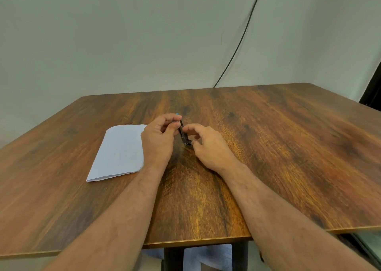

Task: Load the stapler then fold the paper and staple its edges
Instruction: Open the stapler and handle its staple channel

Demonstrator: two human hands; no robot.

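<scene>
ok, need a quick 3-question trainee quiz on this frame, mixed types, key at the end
1. True or false: the paper lies on the table to the left of both hands.
2. Multiple choice: what is the left hand holding? A) the paper B) the stapler C) the black cable
3. Short answer: is the paper flat as a single sheet or already folded?

Key
1. True. It lies flat on the table, and the left hand covers its right edge from view.
2. B. Its fingers pinch the upper part of the stapler, while the right hand is at its lower end.
3. Folded: a doubled edge shows along the near side.
</scene>
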